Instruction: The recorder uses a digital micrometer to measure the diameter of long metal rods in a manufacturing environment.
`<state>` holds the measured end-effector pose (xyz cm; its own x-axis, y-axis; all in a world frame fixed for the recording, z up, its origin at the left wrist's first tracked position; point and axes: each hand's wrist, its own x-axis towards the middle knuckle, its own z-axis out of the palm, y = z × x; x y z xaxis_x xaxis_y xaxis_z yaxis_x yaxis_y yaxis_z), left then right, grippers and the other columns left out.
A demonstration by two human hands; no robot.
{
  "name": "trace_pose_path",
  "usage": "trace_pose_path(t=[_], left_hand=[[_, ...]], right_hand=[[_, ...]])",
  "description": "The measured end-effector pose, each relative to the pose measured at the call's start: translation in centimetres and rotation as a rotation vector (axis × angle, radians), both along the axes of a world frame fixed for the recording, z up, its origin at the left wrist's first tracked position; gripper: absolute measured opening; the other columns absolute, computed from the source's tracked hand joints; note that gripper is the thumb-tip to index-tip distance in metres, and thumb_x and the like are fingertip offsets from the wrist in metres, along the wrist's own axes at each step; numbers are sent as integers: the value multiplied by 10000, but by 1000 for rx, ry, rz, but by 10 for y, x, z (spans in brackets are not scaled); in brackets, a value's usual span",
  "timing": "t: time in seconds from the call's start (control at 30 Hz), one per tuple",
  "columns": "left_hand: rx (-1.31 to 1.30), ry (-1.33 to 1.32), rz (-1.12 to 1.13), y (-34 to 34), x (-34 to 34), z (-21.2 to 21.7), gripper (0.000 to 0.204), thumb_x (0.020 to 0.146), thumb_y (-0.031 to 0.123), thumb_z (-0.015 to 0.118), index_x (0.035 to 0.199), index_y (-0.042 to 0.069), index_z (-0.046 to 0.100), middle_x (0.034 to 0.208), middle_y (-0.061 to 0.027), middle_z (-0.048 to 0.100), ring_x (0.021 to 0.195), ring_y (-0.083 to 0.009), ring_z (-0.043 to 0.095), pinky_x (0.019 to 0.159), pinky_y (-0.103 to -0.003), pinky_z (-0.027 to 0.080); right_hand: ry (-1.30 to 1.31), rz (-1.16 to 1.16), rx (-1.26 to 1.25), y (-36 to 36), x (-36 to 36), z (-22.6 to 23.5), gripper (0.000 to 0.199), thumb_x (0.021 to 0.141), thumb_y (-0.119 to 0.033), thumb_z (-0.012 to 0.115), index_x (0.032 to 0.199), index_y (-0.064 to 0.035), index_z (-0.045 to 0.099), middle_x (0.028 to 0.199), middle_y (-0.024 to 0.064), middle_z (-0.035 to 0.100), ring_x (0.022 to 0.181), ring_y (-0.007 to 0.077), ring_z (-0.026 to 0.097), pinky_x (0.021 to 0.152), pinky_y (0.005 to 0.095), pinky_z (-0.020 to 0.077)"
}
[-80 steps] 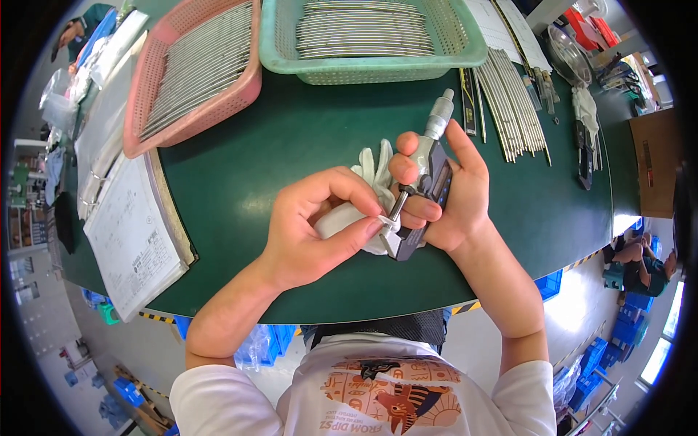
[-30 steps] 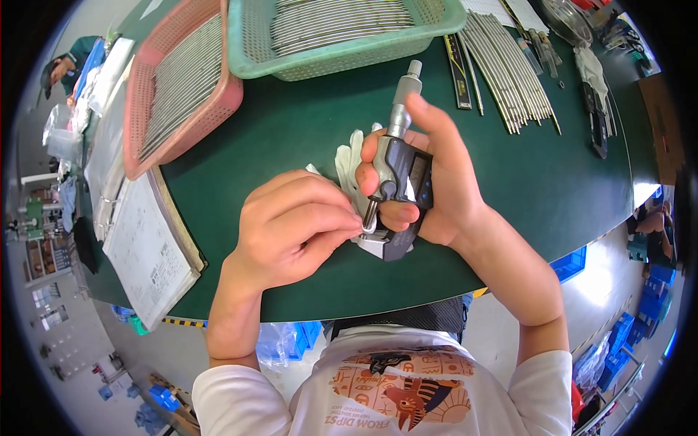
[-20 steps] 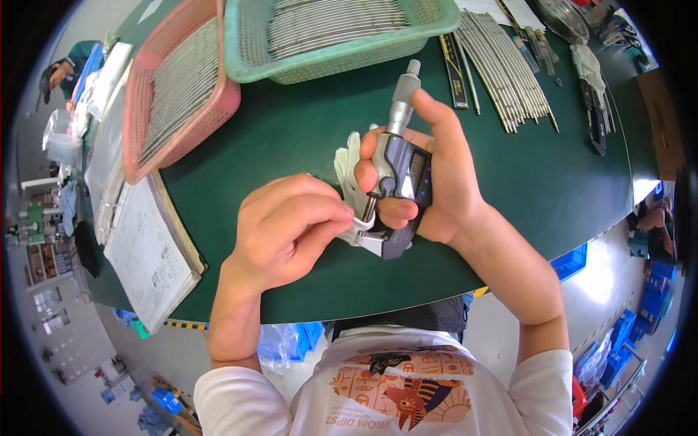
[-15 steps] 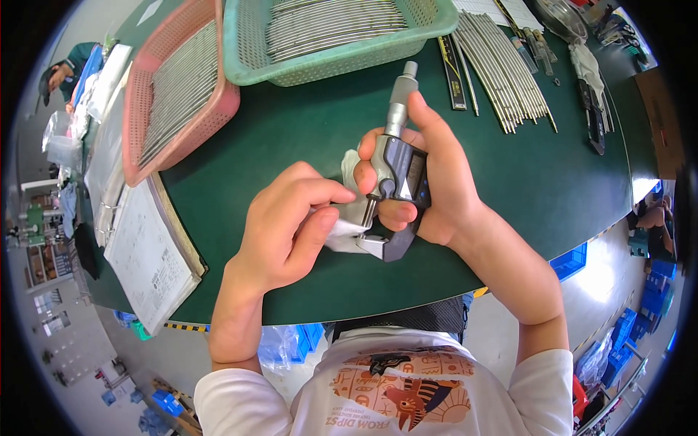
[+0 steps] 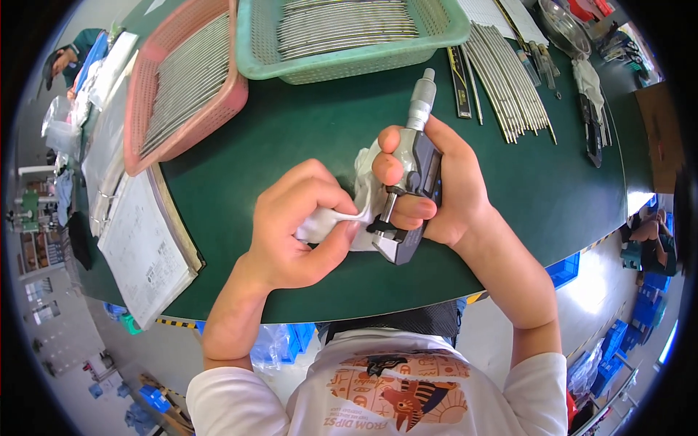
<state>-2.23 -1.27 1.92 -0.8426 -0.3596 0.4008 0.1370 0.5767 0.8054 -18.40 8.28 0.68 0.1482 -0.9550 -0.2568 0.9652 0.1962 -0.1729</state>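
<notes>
A digital micrometer with a silver thimble and dark frame is gripped in my right hand. Its thimble points away from me and its U-shaped jaw end lies nearest my body. My left hand pinches a white cloth between thumb and forefinger. Part of that cloth bunches up behind the micrometer and against its spindle gap. Whether the cloth reaches between the measuring faces is hard to make out. Both hands are above the green tabletop.
A pink basket and a green basket, both with thin metal rods, stand at the far side. More rods lie loose at far right, beside a black ruler-like strip and a caliper. An open binder sits at left.
My right hand and the micrometer have shifted slightly right and tilted. My left thumb and forefinger, earlier slightly apart, now pinch the cloth against the micrometer's jaw end.
</notes>
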Motion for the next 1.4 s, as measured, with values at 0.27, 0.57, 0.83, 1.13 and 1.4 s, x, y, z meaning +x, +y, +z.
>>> trace_pose_path(t=[0.27, 0.57, 0.83, 1.13, 1.4], left_hand=[[66, 61, -2, 6, -3, -2, 154, 629, -25, 640, 759, 33, 581, 689, -60, 529, 585, -164, 506, 508, -247, 387], [14, 115, 17, 7, -5, -3, 177, 613, -42, 652, 756, 44, 591, 688, -51, 532, 579, -152, 511, 502, -241, 390], [44, 141, -16, 5, -2, -5, 163, 613, -46, 640, 755, 31, 623, 685, -58, 557, 539, -143, 525, 473, -222, 395], [-6, 138, -3, 7, -5, -3, 143, 632, -51, 631, 752, 28, 626, 711, -71, 611, 587, -160, 578, 491, -228, 438], [-34, 144, 0, 5, -5, -9, 147, 618, -34, 659, 744, 36, 629, 707, -63, 607, 573, -167, 571, 485, -237, 432]], right_hand=[[-61, -7, -12, 0, 0, -6, 551, 870, -494, 139, 877, -59, 477, 724, 101, 556, 357, 142, 340, 378, 274, 307], [-62, -6, -34, 0, -1, -5, 594, 850, -536, 135, 882, -47, 470, 726, 113, 554, 361, 149, 358, 381, 278, 316], [-70, -12, -25, 0, 1, -6, 590, 841, -541, 168, 889, -34, 467, 736, 119, 563, 371, 162, 385, 388, 290, 326], [-46, -8, 15, 0, 2, -3, 605, 821, -562, 195, 884, -30, 477, 736, 124, 569, 375, 167, 396, 394, 291, 344], [85, -51, 81, 0, 7, 1, 532, 850, -513, 220, 889, -60, 496, 730, 84, 573, 330, 134, 378, 342, 255, 320]])
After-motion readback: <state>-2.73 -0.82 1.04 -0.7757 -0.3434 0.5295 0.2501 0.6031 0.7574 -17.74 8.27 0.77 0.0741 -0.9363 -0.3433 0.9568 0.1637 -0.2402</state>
